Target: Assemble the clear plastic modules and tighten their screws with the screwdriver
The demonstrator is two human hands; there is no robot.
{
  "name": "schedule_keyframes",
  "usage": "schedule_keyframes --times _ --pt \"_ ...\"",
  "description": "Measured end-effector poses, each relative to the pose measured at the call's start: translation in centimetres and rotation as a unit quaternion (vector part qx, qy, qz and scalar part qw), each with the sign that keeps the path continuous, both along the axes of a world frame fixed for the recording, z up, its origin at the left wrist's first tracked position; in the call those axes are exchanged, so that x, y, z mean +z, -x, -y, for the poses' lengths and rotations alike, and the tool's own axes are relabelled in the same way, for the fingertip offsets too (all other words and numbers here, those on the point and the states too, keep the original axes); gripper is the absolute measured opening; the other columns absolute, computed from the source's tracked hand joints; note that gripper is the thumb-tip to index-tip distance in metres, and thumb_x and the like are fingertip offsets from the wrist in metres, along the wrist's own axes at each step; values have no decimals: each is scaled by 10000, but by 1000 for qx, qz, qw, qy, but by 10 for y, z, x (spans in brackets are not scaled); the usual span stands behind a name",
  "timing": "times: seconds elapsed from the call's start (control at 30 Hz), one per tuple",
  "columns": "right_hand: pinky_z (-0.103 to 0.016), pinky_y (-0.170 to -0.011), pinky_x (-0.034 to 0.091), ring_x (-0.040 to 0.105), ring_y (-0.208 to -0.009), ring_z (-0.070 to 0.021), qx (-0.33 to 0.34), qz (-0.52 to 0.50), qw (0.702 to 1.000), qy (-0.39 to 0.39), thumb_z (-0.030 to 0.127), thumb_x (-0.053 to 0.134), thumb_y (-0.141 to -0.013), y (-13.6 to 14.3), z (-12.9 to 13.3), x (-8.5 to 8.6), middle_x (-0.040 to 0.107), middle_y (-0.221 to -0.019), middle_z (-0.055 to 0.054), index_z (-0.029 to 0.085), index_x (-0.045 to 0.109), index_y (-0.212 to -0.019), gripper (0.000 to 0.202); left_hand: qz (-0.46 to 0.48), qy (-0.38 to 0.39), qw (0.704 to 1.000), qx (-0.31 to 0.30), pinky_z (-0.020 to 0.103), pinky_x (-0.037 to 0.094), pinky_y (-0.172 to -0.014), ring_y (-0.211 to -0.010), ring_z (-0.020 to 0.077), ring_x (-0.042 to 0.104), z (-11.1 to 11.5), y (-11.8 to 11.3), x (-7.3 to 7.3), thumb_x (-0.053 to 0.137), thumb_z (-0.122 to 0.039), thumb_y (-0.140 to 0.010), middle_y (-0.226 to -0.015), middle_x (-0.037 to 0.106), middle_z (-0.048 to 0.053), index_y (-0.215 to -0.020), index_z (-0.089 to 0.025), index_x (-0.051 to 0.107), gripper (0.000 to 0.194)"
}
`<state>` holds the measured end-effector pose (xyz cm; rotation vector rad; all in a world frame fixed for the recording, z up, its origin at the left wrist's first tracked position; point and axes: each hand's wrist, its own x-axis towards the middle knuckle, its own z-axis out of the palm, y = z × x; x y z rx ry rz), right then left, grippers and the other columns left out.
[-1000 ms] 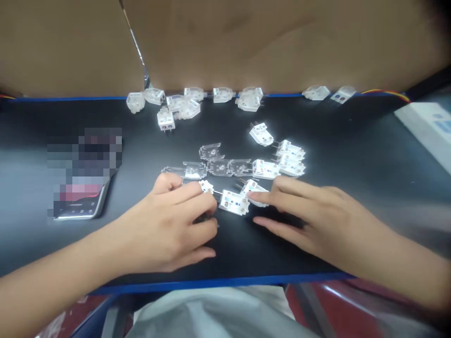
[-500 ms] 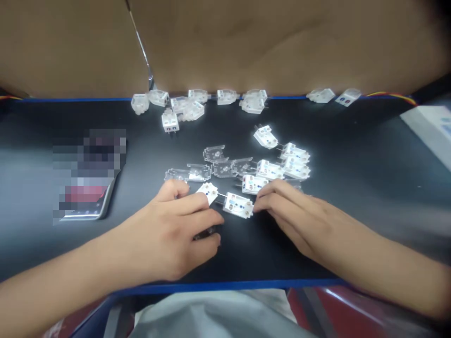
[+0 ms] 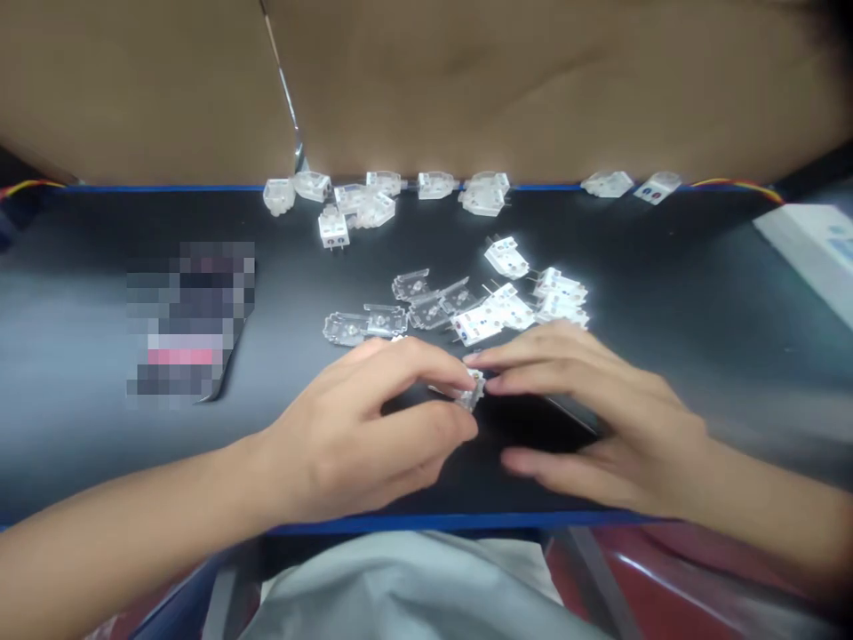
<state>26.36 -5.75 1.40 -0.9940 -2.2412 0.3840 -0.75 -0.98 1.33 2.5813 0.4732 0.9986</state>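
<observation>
Between thumb and forefinger, my left hand (image 3: 373,422) grips a small plug piece (image 3: 474,391), partly hidden by the fingers. My right hand (image 3: 593,409) is spread, its fingertips at the right side of that piece and its thumb apart below. Just beyond the hands lie several white plug bodies with metal pins (image 3: 476,324). To their left are several clear plastic covers (image 3: 346,328) on the black table (image 3: 286,276). One more white plug body (image 3: 507,257) lies farther back.
Several closed clear-and-white plugs (image 3: 436,185) line the table's blue back edge. A pixelated phone (image 3: 200,320) lies at the left. A white box (image 3: 813,244) is at the right, with coloured wires (image 3: 739,184) behind it. A brown panel (image 3: 466,89) rises at the back.
My left hand has moved right and closed on a plug piece. My right hand's fingers have spread. The white plug bodies near the hands have shifted, and the view has moved slightly.
</observation>
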Motion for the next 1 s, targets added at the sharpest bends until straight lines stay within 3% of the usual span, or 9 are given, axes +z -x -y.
schedule_keyframes --times 0.07,0.13,0.27,0.4,0.5,0.63,0.8,1.0 --pt "-446 -891 680 812 -1056 -278 42 -27 999 6 358 863 -981 5 2 0 829 -1240 -132 260 689 -1303 378 -3 5 1000 -18 245 610 -918 -1012 133 767 -2 -3 -2 677 -109 -1046 -1199 789 50 -1015 -202 745 119" --pt "-421 -876 689 823 -1027 -252 53 -55 997 0 261 870 -973 10 2 -3 846 -1187 -120 251 699 -1295 365 -4 5 999 -37 239 605 -899 -995 132 759 -4 -4 -4 658 -123 -1059 -1202 787 51 -968 -202 730 140" --pt "-441 -815 698 827 -928 -252 -2 -70 997 -29 144 812 -988 16 2 -3 861 -1088 -63 303 731 -1294 354 -11 -5 1000 -27 329 586 -958 -1090 191 759 -10 -4 -8 706 -155 -1044 -1215 791 73 -1096 -206 669 81" --pt "-481 -843 677 804 -920 -264 -92 -31 993 -64 170 784 -1004 12 0 2 849 -1056 -46 323 768 -1236 278 -72 -5 997 19 491 520 -1137 -1316 309 700 -19 -4 -17 794 -291 -1018 -1363 754 146 -1387 -183 563 449" --pt "-454 -856 660 786 -986 -254 -111 -21 993 -41 189 762 -1027 8 0 2 826 -1115 -62 310 763 -1214 222 -126 -16 992 17 534 425 -1237 -1373 314 658 -23 -6 -23 764 -266 -1039 -1426 730 148 -1504 -187 503 539" --pt "-422 -857 645 769 -994 -243 -45 -5 998 -36 184 774 -1029 5 -1 -5 811 -1103 -76 271 728 -1181 180 -125 -13 992 15 482 370 -1237 -1222 253 700 -22 -8 -25 733 -182 -1043 -1293 778 84 -1509 -184 503 520" --pt "-380 -834 622 716 -950 -229 30 -6 998 -63 209 790 -1027 8 -2 -20 793 -1090 -123 169 732 -1153 144 -131 17 991 -11 471 350 -1218 -1175 245 701 -17 -6 -24 701 -198 -1045 -1276 775 60 -1473 -216 518 466" --pt "-375 -789 589 650 -882 -223 30 -4 998 -59 253 773 -1041 14 2 -28 759 -1012 -122 140 725 -1091 133 -142 15 990 -13 463 329 -1208 -1109 233 715 -12 -3 -21 647 -204 -1063 -1159 790 30 -1370 -234 583 315"
